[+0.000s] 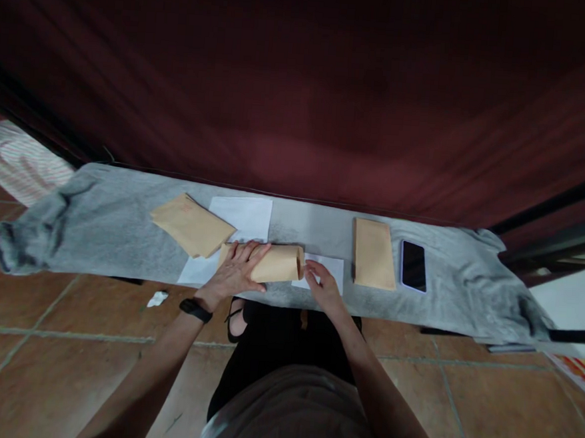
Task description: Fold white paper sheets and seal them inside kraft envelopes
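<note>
A brown paper envelope (282, 263) lies across the cloth with its mouth gaping at the right end. My left hand (238, 267) is spread flat on its left part, pressing it down, fingers apart. At the mouth, my right hand (322, 283) has its fingers bent and pinched together at the envelope's edge. Beneath that hand is a white sheet (336, 269), partly covered. More white paper (250, 217) lies behind and left of my left hand. A fanned stack of brown envelopes (189, 224) rests to the left, and another brown stack (374, 253) to the right.
A grey cloth (106, 226) covers the long narrow surface. Toward its right side lies a phone (414, 266) with a dark screen. A dark red curtain (300, 113) hangs behind. On the tiled floor (86, 365) is a crumpled white scrap (157, 299).
</note>
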`<action>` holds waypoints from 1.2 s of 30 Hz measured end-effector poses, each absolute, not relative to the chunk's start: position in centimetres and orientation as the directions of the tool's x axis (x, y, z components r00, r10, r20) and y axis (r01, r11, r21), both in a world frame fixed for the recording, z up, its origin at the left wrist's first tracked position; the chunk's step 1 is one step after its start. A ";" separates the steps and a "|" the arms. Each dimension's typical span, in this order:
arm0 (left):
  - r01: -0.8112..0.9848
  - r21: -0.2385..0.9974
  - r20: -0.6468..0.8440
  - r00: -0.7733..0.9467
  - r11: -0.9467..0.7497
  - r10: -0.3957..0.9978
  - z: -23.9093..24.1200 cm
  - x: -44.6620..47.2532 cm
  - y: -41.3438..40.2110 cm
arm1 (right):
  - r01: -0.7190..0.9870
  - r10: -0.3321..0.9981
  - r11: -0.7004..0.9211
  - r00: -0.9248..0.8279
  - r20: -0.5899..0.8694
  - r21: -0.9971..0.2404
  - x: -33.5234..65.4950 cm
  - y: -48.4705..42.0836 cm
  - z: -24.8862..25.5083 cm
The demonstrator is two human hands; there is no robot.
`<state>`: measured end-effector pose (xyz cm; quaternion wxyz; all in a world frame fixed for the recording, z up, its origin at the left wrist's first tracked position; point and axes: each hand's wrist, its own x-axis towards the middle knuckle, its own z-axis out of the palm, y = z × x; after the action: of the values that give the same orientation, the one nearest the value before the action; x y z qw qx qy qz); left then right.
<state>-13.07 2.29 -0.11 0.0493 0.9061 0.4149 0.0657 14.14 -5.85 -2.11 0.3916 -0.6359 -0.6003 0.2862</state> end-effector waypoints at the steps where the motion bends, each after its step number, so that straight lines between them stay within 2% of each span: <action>1: 0.746 0.141 0.079 0.646 -0.651 0.759 0.0 -13.0 2.2 | 0.457 0.995 0.035 0.067 0.073 -0.889 13.5 -5.8 -2.0; 3: 0.740 0.139 0.081 0.653 -0.658 0.753 0.2 -12.9 2.1 | 0.357 1.000 0.012 0.015 0.018 -0.934 12.5 -5.6 -2.0; 5: 0.730 0.139 0.083 0.664 -0.669 0.743 0.5 -12.8 1.9 | 0.329 0.999 -0.027 0.032 -0.018 -0.944 12.0 -5.2 -2.1; 11: 0.724 0.133 0.050 0.677 -0.677 0.734 1.2 -12.3 1.8 | 0.472 0.999 0.044 -0.002 0.048 -0.880 12.4 -4.7 -2.4; 20: 0.671 0.200 0.025 0.725 -0.714 0.689 0.6 -10.3 1.5 | 0.405 0.998 0.064 -0.014 0.064 -0.912 12.9 -5.9 -2.9; 23: 0.665 0.194 0.059 0.726 -0.721 0.685 0.8 -9.5 1.2 | 0.457 0.996 0.085 -0.014 0.088 -0.885 13.6 -6.3 -3.0; 26: 0.677 0.167 0.083 0.715 -0.717 0.695 1.0 -9.3 0.8 | 0.614 0.984 0.076 0.079 0.157 -0.786 14.9 -6.9 -3.2; 30: 0.710 0.154 0.098 0.681 -0.687 0.726 0.8 -9.5 0.3 | 0.864 0.949 -0.134 0.253 0.188 -0.486 16.9 -7.8 -3.6; 33: 0.735 0.154 0.097 0.654 -0.661 0.750 0.8 -9.9 -0.1 | 0.914 0.950 -0.229 0.285 0.126 -0.335 17.2 -8.2 -3.9; 36: 0.749 0.146 0.096 0.639 -0.646 0.763 0.8 -10.4 -0.3 | 0.919 0.945 -0.276 0.313 0.099 -0.280 16.8 -8.2 -4.2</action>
<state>-10.40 -0.30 0.78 0.0461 0.9041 0.4182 0.0745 16.82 -8.23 -4.19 0.1439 -0.7974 -0.5844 0.0436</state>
